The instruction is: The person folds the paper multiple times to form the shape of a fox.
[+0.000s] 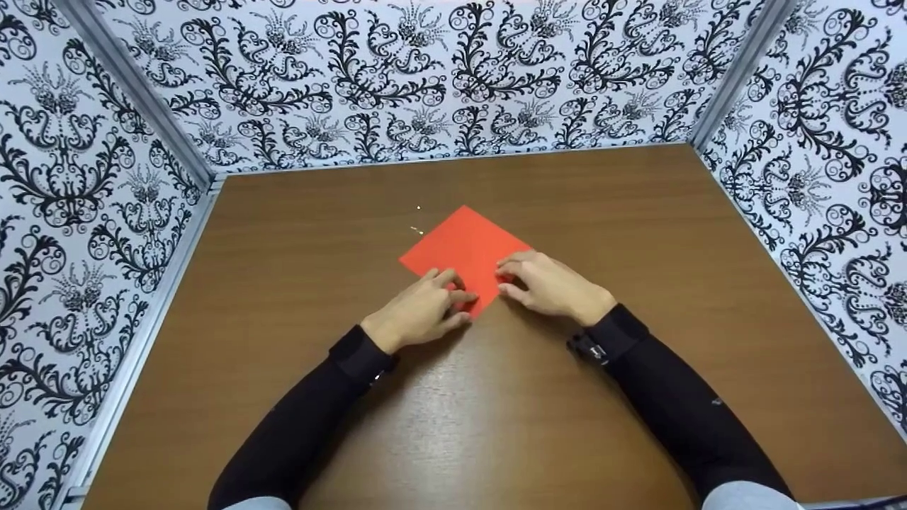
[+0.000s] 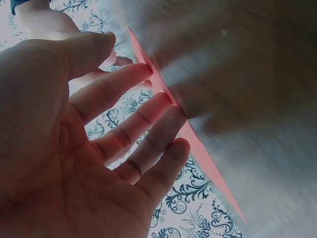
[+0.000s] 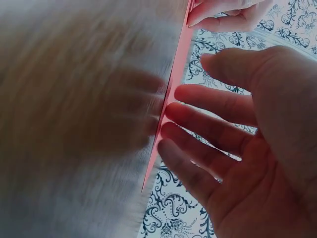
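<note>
A square sheet of red paper (image 1: pixel 457 241) lies flat on the wooden table, one corner pointing toward the person. On its near left edge, the left hand (image 1: pixel 421 309) rests its fingertips. The right hand (image 1: pixel 551 285) touches the near right edge. In the left wrist view, the left hand's fingers (image 2: pixel 143 116) are slightly bent and spread over the paper (image 2: pixel 208 161), with the thumb apart from it. Seen from the right wrist, the right fingers (image 3: pixel 208 119) reach down to the paper (image 3: pixel 151 166), thumb held away. Neither hand pinches the sheet.
The brown wooden table (image 1: pixel 319 234) is enclosed at the back and sides by panels (image 1: pixel 439 78) with a black and white scroll pattern. Grey metal rails (image 1: pixel 134 85) run along the panel corners. Small bright specks (image 1: pixel 418 231) show left of the paper.
</note>
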Demonstrator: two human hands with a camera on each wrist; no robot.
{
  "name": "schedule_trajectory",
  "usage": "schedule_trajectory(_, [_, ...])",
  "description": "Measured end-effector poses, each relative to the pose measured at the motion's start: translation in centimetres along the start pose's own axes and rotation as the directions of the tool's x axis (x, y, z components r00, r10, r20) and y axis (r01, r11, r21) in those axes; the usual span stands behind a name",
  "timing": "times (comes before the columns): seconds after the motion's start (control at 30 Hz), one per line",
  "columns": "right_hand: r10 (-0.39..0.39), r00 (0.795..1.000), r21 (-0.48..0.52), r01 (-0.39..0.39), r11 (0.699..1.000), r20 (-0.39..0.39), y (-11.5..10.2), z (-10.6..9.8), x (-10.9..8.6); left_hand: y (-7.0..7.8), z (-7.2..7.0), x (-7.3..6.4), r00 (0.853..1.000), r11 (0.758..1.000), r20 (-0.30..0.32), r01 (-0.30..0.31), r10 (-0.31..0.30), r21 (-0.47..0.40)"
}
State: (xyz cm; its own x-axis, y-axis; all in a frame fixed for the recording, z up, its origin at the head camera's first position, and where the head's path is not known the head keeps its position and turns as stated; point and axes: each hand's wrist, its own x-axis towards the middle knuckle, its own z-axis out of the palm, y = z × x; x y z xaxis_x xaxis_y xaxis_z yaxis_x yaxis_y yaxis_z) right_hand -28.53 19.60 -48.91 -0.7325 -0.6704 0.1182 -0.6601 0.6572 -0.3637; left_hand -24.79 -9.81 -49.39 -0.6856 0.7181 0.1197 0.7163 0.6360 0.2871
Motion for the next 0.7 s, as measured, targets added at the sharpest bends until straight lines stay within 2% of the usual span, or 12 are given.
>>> schedule_trajectory(0.2, [-0.004,1.000,-0.028,0.005,1.000,0.018,0.0,-0.1,-0.1,0.1,-0.4,0.2,0.999,0.998,0.017,0.033,-0.032,-0.046])
schedule_trajectory(0.33, [-0.034,0.999,-0.028,0.034,0.999,0.020,0.0,-0.2,0.1,-0.6,-0.8,0.2,0.998,0.995,0.012,0.061,-0.060,-0.076])
schedule_trajectory(0.53, [-0.076,0.997,0.007,0.075,0.997,0.025,0.0,-0.5,0.0,-1.7,-1.3,-0.1,0.993,0.991,-0.023,0.114,-0.116,-0.068])
schedule_trajectory(0.7, [-0.090,0.995,0.008,0.089,0.996,0.032,0.1,-0.6,-0.4,-2.5,-1.4,-0.1,0.989,0.988,-0.002,0.145,-0.146,-0.057])
